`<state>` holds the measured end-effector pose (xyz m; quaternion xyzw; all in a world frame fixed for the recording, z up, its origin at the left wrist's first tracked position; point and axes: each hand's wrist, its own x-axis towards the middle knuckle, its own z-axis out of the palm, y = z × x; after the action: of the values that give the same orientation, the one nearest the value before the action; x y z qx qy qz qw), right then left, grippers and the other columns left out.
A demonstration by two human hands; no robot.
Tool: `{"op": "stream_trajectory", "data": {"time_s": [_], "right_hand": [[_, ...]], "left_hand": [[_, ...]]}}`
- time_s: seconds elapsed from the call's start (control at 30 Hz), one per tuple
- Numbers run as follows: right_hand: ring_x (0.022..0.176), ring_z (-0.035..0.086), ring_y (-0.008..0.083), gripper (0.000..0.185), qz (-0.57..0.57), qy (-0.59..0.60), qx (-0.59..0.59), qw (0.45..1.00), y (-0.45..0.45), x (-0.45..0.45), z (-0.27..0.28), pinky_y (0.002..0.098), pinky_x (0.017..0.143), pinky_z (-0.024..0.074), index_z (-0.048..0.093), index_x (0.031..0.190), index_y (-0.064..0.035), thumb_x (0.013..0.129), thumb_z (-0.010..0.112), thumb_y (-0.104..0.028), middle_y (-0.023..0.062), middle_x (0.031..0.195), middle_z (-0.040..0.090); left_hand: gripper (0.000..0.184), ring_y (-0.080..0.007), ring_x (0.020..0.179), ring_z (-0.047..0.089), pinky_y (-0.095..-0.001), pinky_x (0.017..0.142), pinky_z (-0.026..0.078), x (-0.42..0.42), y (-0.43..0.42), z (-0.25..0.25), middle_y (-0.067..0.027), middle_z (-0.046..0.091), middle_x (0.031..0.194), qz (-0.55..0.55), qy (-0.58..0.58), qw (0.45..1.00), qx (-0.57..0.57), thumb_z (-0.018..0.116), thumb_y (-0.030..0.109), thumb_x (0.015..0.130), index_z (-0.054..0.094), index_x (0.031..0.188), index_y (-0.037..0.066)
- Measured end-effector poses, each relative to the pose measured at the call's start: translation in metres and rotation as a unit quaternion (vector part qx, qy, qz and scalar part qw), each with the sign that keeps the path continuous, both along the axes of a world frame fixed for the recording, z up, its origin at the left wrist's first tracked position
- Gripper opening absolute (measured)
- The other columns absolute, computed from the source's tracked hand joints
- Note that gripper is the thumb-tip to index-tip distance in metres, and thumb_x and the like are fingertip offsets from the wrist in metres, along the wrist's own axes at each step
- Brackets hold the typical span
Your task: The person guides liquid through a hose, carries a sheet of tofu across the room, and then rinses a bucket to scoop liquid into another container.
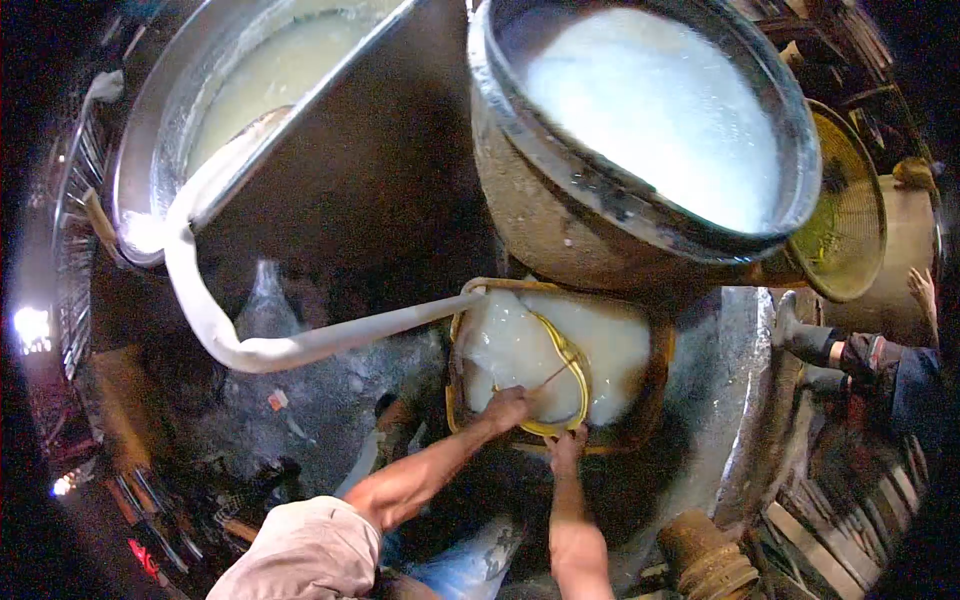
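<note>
A square yellowish tub [662, 385] of cloudy whitish liquid stands in the middle of the view. Inside it is a yellow-rimmed round sieve [584, 388], tilted and partly in the liquid. My left hand [508, 408] is closed at the sieve's left side, near a thin stick [553, 378] that crosses toward the rim. With its fingers on the near edge of the rim, my right hand [567, 447] grips the sieve. A pale hose [350, 335] ends at the tub's upper left corner.
A large drum [530, 190] of white liquid stands beyond the tub. At upper left is a metal vat [135, 190] with the hose over its edge. A round mesh sieve [845, 215] leans behind the drum. Another person [885, 370] is at the right. Wooden slats [815, 545] lie lower right.
</note>
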<state>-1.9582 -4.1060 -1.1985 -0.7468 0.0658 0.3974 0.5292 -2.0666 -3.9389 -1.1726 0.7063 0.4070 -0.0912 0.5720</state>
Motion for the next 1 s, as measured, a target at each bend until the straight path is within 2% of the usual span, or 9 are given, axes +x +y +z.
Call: {"op": "stream_trajectory", "data": {"time_s": [0.1, 0.2, 0.23, 0.27, 0.33, 0.43, 0.6, 0.83, 1.0], "right_hand": [[0.074, 0.055, 0.0203, 0.041, -0.106, 0.258, 0.145, 0.949, -0.038, 0.010, 0.001, 0.0286, 0.052, 0.0523, 0.043, 0.108, -0.0055, 0.071, 0.054, 0.008, 0.0091, 0.096, 0.054], [0.064, 0.056, 0.0192, 0.030, 0.239, -0.258, 0.158, 0.923, -0.058, 0.003, 0.010, 0.0255, 0.046, 0.0492, 0.050, 0.099, -0.0065, 0.072, 0.050, 0.007, 0.0068, 0.088, 0.058], [0.066, 0.058, 0.0195, 0.029, 0.052, 0.005, 0.165, 0.985, -0.061, -0.002, 0.038, 0.0256, 0.046, 0.0497, 0.052, 0.096, -0.0071, 0.071, 0.050, 0.008, 0.0068, 0.089, 0.058], [0.069, 0.059, 0.0197, 0.027, -0.134, 0.269, 0.160, 0.940, -0.056, -0.004, 0.063, 0.0257, 0.046, 0.0503, 0.054, 0.093, -0.0078, 0.071, 0.050, 0.008, 0.0067, 0.090, 0.059], [0.078, 0.061, 0.0217, 0.028, -0.136, 0.283, 0.224, 0.922, -0.073, -0.018, 0.102, 0.0316, 0.056, 0.0556, 0.053, 0.096, -0.0082, 0.072, 0.051, 0.006, 0.0075, 0.094, 0.059], [0.089, 0.059, 0.0233, 0.023, -0.170, 0.232, 0.168, 0.943, -0.068, -0.033, 0.194, 0.0458, 0.081, 0.0518, 0.053, 0.097, -0.0083, 0.076, 0.051, 0.003, 0.0079, 0.095, 0.059], [0.100, 0.057, 0.0249, 0.032, -0.192, 0.159, 0.190, 0.949, -0.039, -0.030, 0.360, 0.0499, 0.085, 0.0480, 0.044, 0.112, -0.0097, 0.081, 0.055, -0.009, 0.0097, 0.110, 0.054], [0.082, 0.058, 0.0195, 0.033, -0.214, 0.063, 0.300, 0.928, 0.051, 0.007, 0.504, 0.0500, 0.080, 0.0498, 0.049, 0.112, -0.0051, 0.084, 0.044, -0.022, 0.0081, 0.098, 0.059], [0.062, 0.056, 0.0200, 0.043, -0.279, -0.101, 0.186, 0.937, 0.190, 0.039, 0.638, 0.0443, 0.059, 0.0512, 0.051, 0.102, -0.0053, 0.077, 0.047, -0.040, 0.0054, 0.077, 0.058]], "left_hand": [[0.031, -0.0339, 0.081, 0.059, -0.0414, 0.072, 0.047, 0.024, 0.004, 0.053, -0.0174, 0.062, 0.090, -0.026, -0.041, 0.998, 0.049, 0.051, 0.033, 0.080, 0.058, 0.084, 0.002], [0.031, -0.0335, 0.083, 0.061, -0.0417, 0.073, 0.048, 0.049, 0.002, 0.119, -0.0190, 0.061, 0.091, 0.032, 0.016, 0.997, -0.064, 0.049, 0.031, 0.081, 0.060, 0.087, 0.002], [0.032, -0.0335, 0.085, 0.061, -0.0416, 0.074, 0.048, 0.058, 0.006, 0.153, -0.0191, 0.062, 0.092, -0.056, 0.096, 0.993, -0.027, 0.049, 0.031, 0.080, 0.062, 0.091, 0.004], [0.034, -0.0335, 0.087, 0.061, -0.0415, 0.075, 0.048, 0.066, 0.012, 0.184, -0.0193, 0.062, 0.093, -0.140, 0.174, 0.975, 0.013, 0.049, 0.032, 0.079, 0.063, 0.095, 0.005], [0.052, -0.0360, 0.089, 0.061, -0.0443, 0.077, 0.048, 0.066, 0.019, 0.234, -0.0225, 0.063, 0.093, -0.104, 0.163, 0.980, -0.047, 0.046, 0.049, 0.075, 0.065, 0.092, 0.004], [0.053, -0.0385, 0.082, 0.061, -0.0464, 0.075, 0.048, 0.070, 0.016, 0.310, -0.0237, 0.063, 0.085, -0.079, 0.122, 0.989, 0.016, 0.045, 0.051, 0.077, 0.067, 0.087, 0.004], [0.049, -0.0410, 0.083, 0.060, -0.0479, 0.077, 0.047, 0.092, 0.047, 0.440, -0.0255, 0.062, 0.087, -0.111, 0.040, 0.992, 0.038, 0.044, 0.046, 0.078, 0.067, 0.087, 0.004], [0.044, -0.0422, 0.075, 0.059, -0.0484, 0.072, 0.044, 0.121, 0.140, 0.582, -0.0254, 0.061, 0.077, -0.174, -0.202, 0.963, 0.046, 0.045, 0.040, 0.080, 0.064, 0.077, 0.000], [0.042, -0.0424, 0.077, 0.059, -0.0484, 0.075, 0.045, 0.144, 0.215, 0.623, -0.0267, 0.061, 0.080, -0.168, -0.283, 0.940, 0.085, 0.048, 0.037, 0.077, 0.064, 0.082, -0.001]]}}
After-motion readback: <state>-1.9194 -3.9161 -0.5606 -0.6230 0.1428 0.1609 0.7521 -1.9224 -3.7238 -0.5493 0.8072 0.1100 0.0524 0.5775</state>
